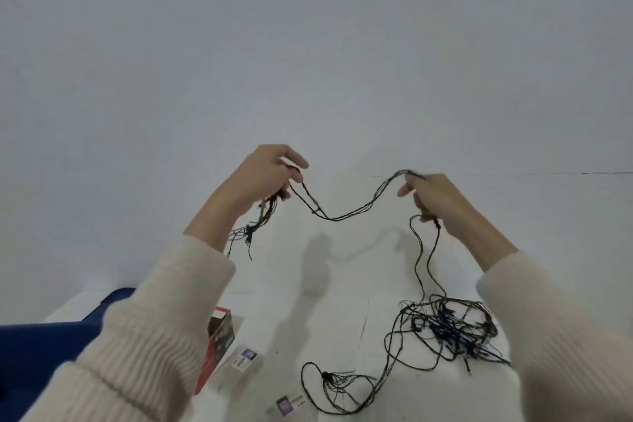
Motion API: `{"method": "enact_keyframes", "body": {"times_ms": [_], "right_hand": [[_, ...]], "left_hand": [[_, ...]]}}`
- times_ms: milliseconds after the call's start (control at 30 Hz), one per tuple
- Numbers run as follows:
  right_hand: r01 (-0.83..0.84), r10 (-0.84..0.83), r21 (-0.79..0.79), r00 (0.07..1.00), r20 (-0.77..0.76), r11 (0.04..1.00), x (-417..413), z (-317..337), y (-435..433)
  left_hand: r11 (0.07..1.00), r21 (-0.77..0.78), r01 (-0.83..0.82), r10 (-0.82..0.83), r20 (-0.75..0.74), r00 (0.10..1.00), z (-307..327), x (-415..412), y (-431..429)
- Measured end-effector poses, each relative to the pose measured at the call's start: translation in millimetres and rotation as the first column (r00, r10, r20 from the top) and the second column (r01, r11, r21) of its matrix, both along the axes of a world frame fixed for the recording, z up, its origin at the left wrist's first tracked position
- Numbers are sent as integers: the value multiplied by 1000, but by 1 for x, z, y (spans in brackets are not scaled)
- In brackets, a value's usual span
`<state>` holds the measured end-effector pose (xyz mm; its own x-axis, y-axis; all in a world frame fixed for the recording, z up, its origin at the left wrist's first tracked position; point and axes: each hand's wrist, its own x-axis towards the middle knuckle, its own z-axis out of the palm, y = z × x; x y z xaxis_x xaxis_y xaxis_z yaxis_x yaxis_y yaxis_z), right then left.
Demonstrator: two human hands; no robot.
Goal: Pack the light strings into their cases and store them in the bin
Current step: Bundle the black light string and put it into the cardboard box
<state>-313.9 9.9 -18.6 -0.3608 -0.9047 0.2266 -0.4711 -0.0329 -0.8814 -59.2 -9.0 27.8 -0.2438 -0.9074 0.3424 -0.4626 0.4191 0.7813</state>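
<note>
Holds both arms raised over a white worktop [274, 301], with the cream knit left sleeve [154, 319] at lower left of frame and the right sleeve [565, 336] at lower right. Clamps the left grip [270, 171], just left of centre, round a gathered bunch of the dark light string [337, 217]; fingers curled, loose ends dangling below the wrist. Pinches several strands in the right grip [431, 195], right of centre, fingers closed on the wire. Carries a slack span between the two grips, sagging in a shallow dip at mid-frame, clear of the worktop. Trails two strands from under the right grip down to a tangled heap [452, 329] on the worktop at lower right, with a looped tail running toward bottom centre. Shows a red case [221, 336] at lower left, partly behind the left sleeve; a pale labelled pack [245, 361] just beside it; a smaller labelled pack [289, 404] at the bottom edge. Shows a blue object [41, 353] at far lower left; cannot tell what it is.
</note>
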Motion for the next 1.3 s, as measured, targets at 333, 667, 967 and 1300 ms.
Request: {"method": "enact_keyframes", "body": {"times_ms": [333,667,967,1300], "right_hand": [[-322,139,-186,764,-630,928,65,135,31],[-118,75,-97,929,-363,988,-7,121,6],[-349,313,-264,934,-171,899,29,164,18],[-412,470,-314,872,135,855,17,157,21]], "left_hand": [[974,-23,227,-228,-130,965,42,-48,33],[966,-57,252,-255,-375,891,42,-25,20],[811,185,555,-444,-424,789,34,-73,31],[826,24,564,-541,-250,803,16,-95,21]]}}
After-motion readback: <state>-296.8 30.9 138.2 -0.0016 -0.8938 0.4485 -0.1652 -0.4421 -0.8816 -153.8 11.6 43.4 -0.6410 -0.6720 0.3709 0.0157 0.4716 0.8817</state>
